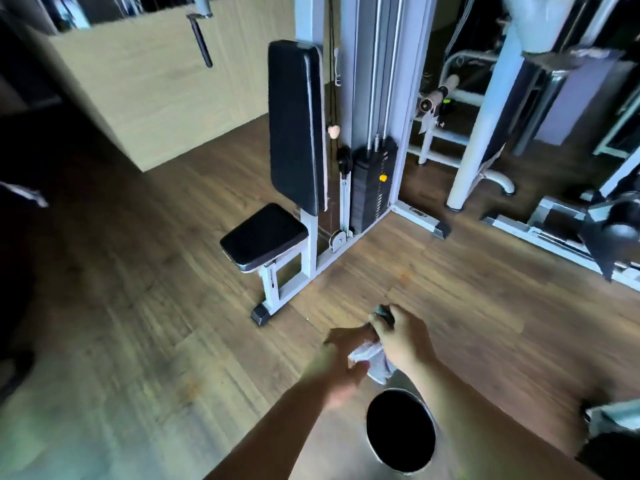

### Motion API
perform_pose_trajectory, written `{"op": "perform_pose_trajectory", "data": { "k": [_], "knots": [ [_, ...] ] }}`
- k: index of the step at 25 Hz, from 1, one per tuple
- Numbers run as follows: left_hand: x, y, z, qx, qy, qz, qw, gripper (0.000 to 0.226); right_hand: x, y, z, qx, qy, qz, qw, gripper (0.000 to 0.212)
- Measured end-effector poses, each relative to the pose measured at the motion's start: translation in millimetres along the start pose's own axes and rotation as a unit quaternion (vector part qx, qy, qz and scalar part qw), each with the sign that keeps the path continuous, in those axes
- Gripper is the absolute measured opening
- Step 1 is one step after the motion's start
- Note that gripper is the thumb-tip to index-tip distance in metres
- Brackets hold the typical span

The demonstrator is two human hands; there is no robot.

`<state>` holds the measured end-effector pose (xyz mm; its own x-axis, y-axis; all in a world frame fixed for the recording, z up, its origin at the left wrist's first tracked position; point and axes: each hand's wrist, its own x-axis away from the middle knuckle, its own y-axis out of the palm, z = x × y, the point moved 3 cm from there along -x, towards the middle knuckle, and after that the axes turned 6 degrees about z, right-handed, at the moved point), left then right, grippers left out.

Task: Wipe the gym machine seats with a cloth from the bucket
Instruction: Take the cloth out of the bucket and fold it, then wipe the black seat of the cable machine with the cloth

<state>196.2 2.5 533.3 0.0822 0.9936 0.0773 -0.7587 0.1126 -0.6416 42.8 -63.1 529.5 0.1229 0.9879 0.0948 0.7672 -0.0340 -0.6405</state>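
A pale, crumpled cloth (372, 358) hangs between both my hands, just above a shiny metal bucket (427, 410) with a dark inside near the bottom of the view. My left hand (346, 355) grips the cloth's left side. My right hand (401, 336) is closed on its upper end, where a dark bunched bit sticks out. Ahead stands a weight machine with a black seat pad (265, 235) and a tall black backrest (294, 123). The image is motion-blurred.
The wooden floor (138, 306) spreads around the seat. A weight stack (372, 188) with a yellow pin sits behind the backrest. White machine frames (481, 133) and more equipment crowd the right side. A light wooden wall panel (156, 81) stands at the back left.
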Motion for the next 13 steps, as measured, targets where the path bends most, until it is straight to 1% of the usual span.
{"op": "perform_pose_trajectory", "data": {
  "k": [2, 4, 6, 9, 11, 13],
  "knots": [
    [17, -40, -21, -0.049, -0.051, 0.036, 0.997, 0.061, 1, 7, -26, 0.043, -0.065, -0.039, 0.996, 0.021],
    [37, -83, -52, -0.130, -0.093, 0.080, 0.984, 0.064, 9, 22, -66, 0.073, -0.135, -0.079, 0.985, 0.029],
    [57, -126, -76, -0.182, -0.129, 0.109, 0.969, 0.065, 18, 43, -108, 0.096, -0.192, -0.108, 0.971, 0.035],
    [101, -194, -123, -0.235, -0.178, 0.142, 0.945, 0.067, 40, 105, -178, 0.110, -0.262, -0.169, 0.944, 0.035],
    [132, -239, -158, -0.253, -0.211, 0.166, 0.929, 0.066, 59, 157, -227, 0.095, -0.294, -0.211, 0.927, 0.036],
    [160, -286, -194, -0.267, -0.240, 0.184, 0.915, 0.063, 80, 211, -273, 0.078, -0.329, -0.233, 0.912, 0.042]
  ]
}}
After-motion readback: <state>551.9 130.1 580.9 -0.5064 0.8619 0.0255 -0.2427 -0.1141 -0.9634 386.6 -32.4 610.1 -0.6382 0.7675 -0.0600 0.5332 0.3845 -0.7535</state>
